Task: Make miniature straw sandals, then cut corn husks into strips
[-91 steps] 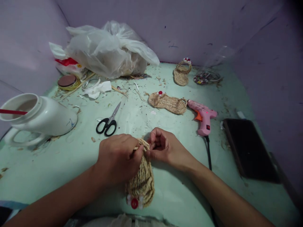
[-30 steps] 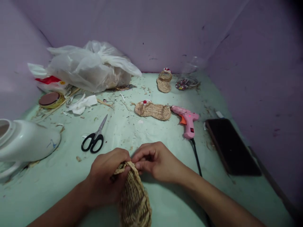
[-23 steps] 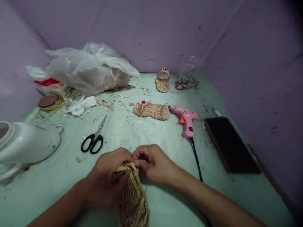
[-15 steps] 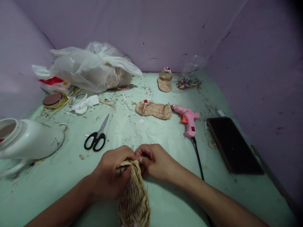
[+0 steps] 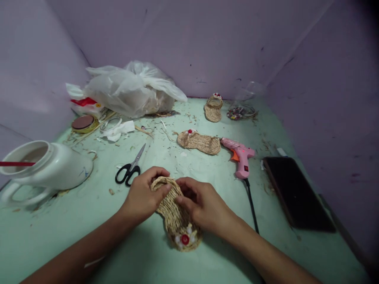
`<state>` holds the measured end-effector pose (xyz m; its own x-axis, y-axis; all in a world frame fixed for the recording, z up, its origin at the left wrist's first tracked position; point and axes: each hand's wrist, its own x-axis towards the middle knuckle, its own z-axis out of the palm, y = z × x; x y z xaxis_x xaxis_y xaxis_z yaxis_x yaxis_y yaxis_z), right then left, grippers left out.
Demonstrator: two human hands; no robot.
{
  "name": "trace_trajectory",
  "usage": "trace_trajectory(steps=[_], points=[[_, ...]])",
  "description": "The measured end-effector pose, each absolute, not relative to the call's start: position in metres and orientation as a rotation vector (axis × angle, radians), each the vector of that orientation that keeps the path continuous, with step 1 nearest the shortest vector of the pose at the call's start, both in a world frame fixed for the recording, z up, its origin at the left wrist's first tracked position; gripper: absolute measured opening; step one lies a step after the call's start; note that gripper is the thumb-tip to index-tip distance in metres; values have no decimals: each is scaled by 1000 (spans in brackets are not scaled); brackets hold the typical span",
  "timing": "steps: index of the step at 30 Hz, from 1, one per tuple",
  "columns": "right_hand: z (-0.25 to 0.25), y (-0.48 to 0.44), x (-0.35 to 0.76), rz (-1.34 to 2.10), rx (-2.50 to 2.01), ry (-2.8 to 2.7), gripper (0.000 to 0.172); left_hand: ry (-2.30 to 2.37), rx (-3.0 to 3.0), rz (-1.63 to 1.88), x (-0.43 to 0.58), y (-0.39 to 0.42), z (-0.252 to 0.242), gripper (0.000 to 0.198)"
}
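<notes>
At far left, a white mug (image 5: pixel 62 165) with a red stick (image 5: pixel 17 163) across its mouth could be knocked if my left elbow swung wide. The black-handled scissors (image 5: pixel 129 169) lie just beyond my left knuckles, with their blades pointing away; reaching forward without looking could mean brushing them.

My left grip (image 5: pixel 145 197) is closed to a pinch on the upper end of the woven slipper (image 5: pixel 174 209), thumb on top and fingers around the far rim. The slipper sits between my hands, low over the counter (image 5: pixel 142 256), its beaded end towards me. Squeezing too hard could, I judge, spread the strands, and the red bead (image 5: pixel 185 239) might come loose if that end were rubbed.

My right grip (image 5: pixel 204 205) is partly curled, thumb and forefinger pinching the slipper's right edge; the other fingertips are hidden, so I cannot tell what they touch. Pulling unevenly with this side could twist the weave.

Farther right, the pink glue gun (image 5: pixel 242 156) shows a red light, so its nozzle may be hot, right by the end of the second slipper (image 5: pixel 201 142). Catching its cord (image 5: pixel 251 207) with my right forearm could drag it.
</notes>
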<state>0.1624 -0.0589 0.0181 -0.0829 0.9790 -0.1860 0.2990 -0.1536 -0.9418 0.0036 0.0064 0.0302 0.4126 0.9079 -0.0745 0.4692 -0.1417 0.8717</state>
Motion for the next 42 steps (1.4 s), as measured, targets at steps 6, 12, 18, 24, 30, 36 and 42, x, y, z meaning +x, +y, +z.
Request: trace_trajectory(steps=[6,12,18,24,30,36,42], points=[[23,-48,180,1407,-1450,-1265,20,826,1158,475,-9,15,35,46],[33,-44,187,1495,-1494,-957,28,910,1013,304,-4,14,33,34],[29,-35,212,1260,-1286,-546,33,1051,890,551,-2,14,29,41],[28,-39,212,1482,-1047,-438,38,1012,803,781,-5,20,25,37],[24,-49,176,1572,-911,-497,27,1014,731,828,3,10,26,38],[19,-49,161,1430,-1070,-462,21,994,778,662,7,5,27,44],[12,-46,172,1374,-1204,-463,24,1212,1033,588,-11,26,32,30]])
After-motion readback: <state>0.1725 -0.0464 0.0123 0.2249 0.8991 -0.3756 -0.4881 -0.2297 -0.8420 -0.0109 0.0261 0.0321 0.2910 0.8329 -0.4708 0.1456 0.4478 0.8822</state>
